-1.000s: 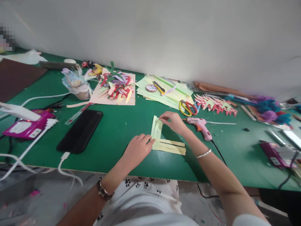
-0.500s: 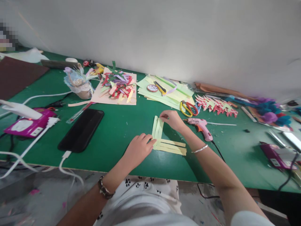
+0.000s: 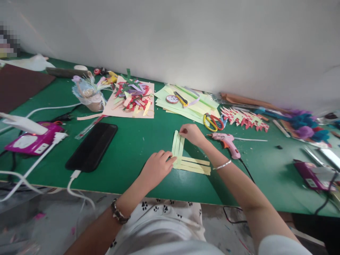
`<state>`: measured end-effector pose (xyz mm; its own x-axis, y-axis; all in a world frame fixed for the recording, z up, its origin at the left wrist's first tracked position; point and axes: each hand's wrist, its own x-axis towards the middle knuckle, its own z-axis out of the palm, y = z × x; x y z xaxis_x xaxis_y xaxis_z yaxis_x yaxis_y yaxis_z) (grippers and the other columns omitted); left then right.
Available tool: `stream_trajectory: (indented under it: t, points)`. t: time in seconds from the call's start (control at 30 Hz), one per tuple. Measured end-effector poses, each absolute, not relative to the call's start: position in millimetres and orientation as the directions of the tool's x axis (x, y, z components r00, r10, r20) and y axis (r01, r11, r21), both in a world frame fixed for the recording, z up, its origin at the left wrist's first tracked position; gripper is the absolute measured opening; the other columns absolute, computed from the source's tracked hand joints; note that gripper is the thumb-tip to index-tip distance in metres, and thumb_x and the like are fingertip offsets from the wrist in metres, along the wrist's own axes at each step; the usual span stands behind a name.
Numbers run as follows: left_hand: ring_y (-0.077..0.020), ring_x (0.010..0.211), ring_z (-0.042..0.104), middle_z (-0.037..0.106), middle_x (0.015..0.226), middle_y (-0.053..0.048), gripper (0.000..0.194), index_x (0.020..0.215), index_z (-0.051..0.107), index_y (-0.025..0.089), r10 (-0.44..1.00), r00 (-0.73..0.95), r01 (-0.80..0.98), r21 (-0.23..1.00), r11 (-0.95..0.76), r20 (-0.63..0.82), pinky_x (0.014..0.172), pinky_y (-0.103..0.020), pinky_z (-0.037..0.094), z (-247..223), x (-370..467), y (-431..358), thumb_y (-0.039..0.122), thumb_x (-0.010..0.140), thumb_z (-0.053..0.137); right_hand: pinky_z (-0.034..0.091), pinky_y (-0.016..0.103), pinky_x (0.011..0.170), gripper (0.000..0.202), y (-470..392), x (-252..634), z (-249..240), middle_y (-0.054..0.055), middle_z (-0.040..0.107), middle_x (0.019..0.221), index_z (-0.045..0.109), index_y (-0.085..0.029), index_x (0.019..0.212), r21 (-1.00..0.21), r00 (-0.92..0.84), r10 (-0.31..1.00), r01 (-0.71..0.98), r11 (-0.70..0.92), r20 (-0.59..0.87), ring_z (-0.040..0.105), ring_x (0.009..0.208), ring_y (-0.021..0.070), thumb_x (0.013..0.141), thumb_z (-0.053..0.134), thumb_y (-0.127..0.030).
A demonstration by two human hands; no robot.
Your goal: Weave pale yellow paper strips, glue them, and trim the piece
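Note:
Pale green paper strips (image 3: 175, 144) stand away from me on the green tabletop, and pale yellow paper strips (image 3: 195, 165) run to the right, the two sets crossing in an L-shaped corner. My left hand (image 3: 156, 166) lies at that corner, thumb and forefinger pressing on the crossed strips, the other fingers curled. At the far end of the green strips, my right hand (image 3: 193, 135) pinches one strip between thumb and fingertips. Its fingertips partly hide the strip's end. A pink glue gun (image 3: 225, 141) lies just right of my right hand, with scissors (image 3: 213, 123) behind it.
A black phone (image 3: 92, 147) on a white cable lies left of my left hand. Behind are a pink sheet (image 3: 111, 110) heaped with coloured paper scraps, pale green sheets (image 3: 170, 110) bearing a cutter (image 3: 181, 100), and a red-and-white woven paper piece (image 3: 244, 118). The table edge is close to me.
My right hand has shifted slightly left along the far ends of the green strips, still pinching. My left hand has stayed at the corner.

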<state>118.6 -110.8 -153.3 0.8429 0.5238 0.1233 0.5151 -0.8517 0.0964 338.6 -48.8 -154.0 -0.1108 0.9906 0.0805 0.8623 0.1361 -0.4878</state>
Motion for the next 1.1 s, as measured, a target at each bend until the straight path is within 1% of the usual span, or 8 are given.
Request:
stream_trajectory:
  t: [0.27, 0.4, 0.47, 0.6, 0.73, 0.83, 0.97, 1.1]
  points:
    - [-0.0199, 0.085, 0.052, 0.058, 0.101, -0.005, 0.023, 0.107, 0.055, 0.019, 0.524, 0.841, 0.514, 0.098, -0.852, 0.134, 0.064, -0.031, 0.04, -154, 118, -110, 0.016, 0.085, 0.049, 0.035, 0.021, 0.054, 0.01, -45, 337, -154, -0.001, 0.057, 0.062, 0.06, -0.018, 0.072, -0.442, -0.065, 0.993, 0.891, 0.101, 0.097, 0.049, 0.056, 0.0111, 0.069, 0.057, -0.009]
    - [-0.02, 0.085, 0.052, 0.058, 0.101, -0.005, 0.023, 0.106, 0.055, 0.019, 0.517, 0.842, 0.51, 0.089, -0.856, 0.153, 0.064, -0.03, 0.04, -155, 118, -110, 0.016, 0.085, 0.048, 0.036, 0.023, 0.057, 0.013, -57, 335, -141, 0.002, 0.056, 0.073, 0.062, -0.018, 0.077, -0.416, -0.062, 0.987, 0.902, 0.118, 0.146, 0.049, 0.06, 0.0122, 0.075, 0.052, -0.009]
    - [-0.02, 0.086, 0.052, 0.058, 0.101, -0.006, 0.023, 0.107, 0.055, 0.018, 0.513, 0.842, 0.507, 0.082, -0.858, 0.165, 0.064, -0.03, 0.04, -156, 118, -110, 0.016, 0.085, 0.048, 0.039, 0.023, 0.061, 0.014, -71, 334, -133, 0.003, 0.055, 0.079, 0.064, -0.018, 0.079, -0.431, -0.161, 0.975, 0.877, 0.212, 0.152, 0.05, 0.063, 0.0118, 0.079, 0.051, -0.013]
    - [-0.0199, 0.086, 0.053, 0.058, 0.101, -0.006, 0.021, 0.105, 0.055, 0.017, 0.506, 0.845, 0.501, 0.076, -0.862, 0.174, 0.065, -0.03, 0.04, -156, 118, -110, 0.017, 0.086, 0.047, 0.042, 0.025, 0.068, 0.02, -102, 334, -126, 0.005, 0.054, 0.081, 0.068, -0.02, 0.09, -0.485, -0.477, 0.867, 0.729, 0.483, 0.146, 0.052, 0.076, 0.0141, 0.085, 0.049, -0.017]
    - [-0.0201, 0.086, 0.053, 0.058, 0.101, -0.006, 0.022, 0.107, 0.055, 0.017, 0.509, 0.846, 0.504, 0.077, -0.86, 0.158, 0.065, -0.03, 0.04, -154, 118, -111, 0.018, 0.086, 0.047, 0.041, 0.027, 0.07, 0.023, -113, 336, -134, 0.005, 0.054, 0.082, 0.069, -0.023, 0.096, -0.437, -0.586, 0.801, 0.692, 0.574, 0.124, 0.05, 0.079, 0.0153, 0.087, 0.048, -0.02]
    - [-0.0199, 0.085, 0.053, 0.058, 0.101, -0.006, 0.021, 0.105, 0.055, 0.017, 0.513, 0.845, 0.506, 0.087, -0.858, 0.151, 0.065, -0.03, 0.04, -153, 118, -111, 0.017, 0.086, 0.047, 0.041, 0.028, 0.071, 0.023, -110, 337, -142, 0.006, 0.054, 0.082, 0.07, -0.023, 0.095, -0.399, -0.594, 0.796, 0.706, 0.585, 0.116, 0.049, 0.078, 0.0154, 0.086, 0.048, -0.02]
    - [-0.0195, 0.085, 0.053, 0.059, 0.1, -0.006, 0.02, 0.103, 0.056, 0.016, 0.514, 0.841, 0.504, 0.101, -0.858, 0.169, 0.065, -0.03, 0.041, -153, 118, -110, 0.017, 0.086, 0.046, 0.042, 0.027, 0.072, 0.023, -103, 339, -147, 0.006, 0.055, 0.083, 0.069, -0.022, 0.095, -0.418, -0.556, 0.82, 0.718, 0.557, 0.138, 0.05, 0.08, 0.0158, 0.086, 0.048, -0.019]
    - [-0.0192, 0.084, 0.054, 0.059, 0.099, -0.006, 0.02, 0.104, 0.056, 0.016, 0.516, 0.84, 0.504, 0.109, -0.857, 0.171, 0.065, -0.03, 0.041, -153, 117, -110, 0.017, 0.086, 0.046, 0.043, 0.03, 0.075, 0.025, -96, 341, -146, 0.008, 0.056, 0.085, 0.068, -0.02, 0.095, -0.38, -0.436, 0.886, 0.802, 0.461, 0.155, 0.052, 0.082, 0.0174, 0.086, 0.046, -0.014]
